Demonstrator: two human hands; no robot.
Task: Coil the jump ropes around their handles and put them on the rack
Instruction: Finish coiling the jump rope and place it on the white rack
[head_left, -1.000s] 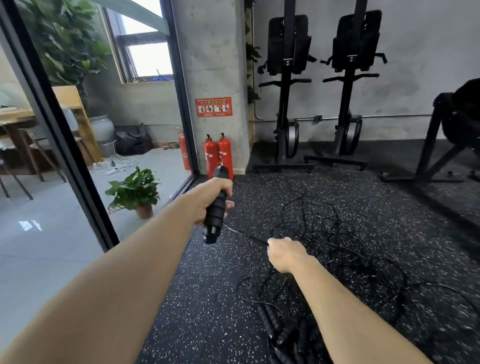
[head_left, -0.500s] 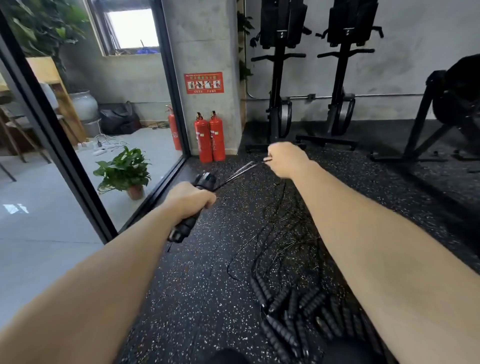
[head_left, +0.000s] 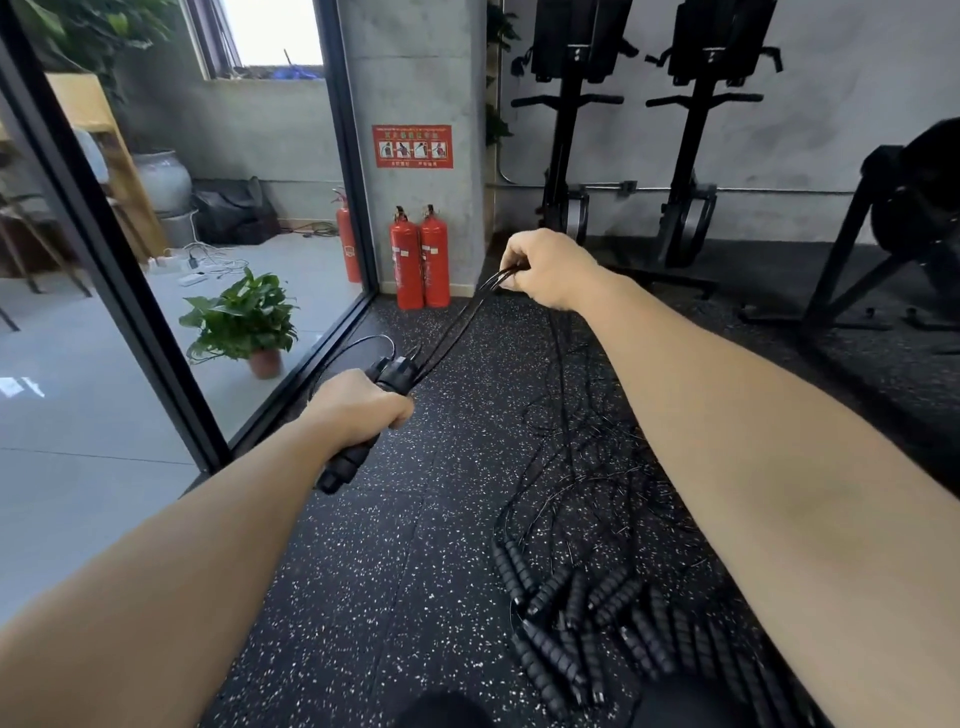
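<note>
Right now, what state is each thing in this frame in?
left hand: gripping the held handle.
held handle: tilted, off the floor.
right hand: pinching the cord strands.
cord strands: stretched between the hands, not yet coiled.
floor handles: piled loose on the mat.
floor cords: tangled, uncoiled.
fire extinguishers: upright by the pillar.

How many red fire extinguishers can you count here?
3. Two stand side by side at the concrete pillar: the left fire extinguisher and the right fire extinguisher. A third fire extinguisher shows further left, behind the glass. More may be hidden.
</note>
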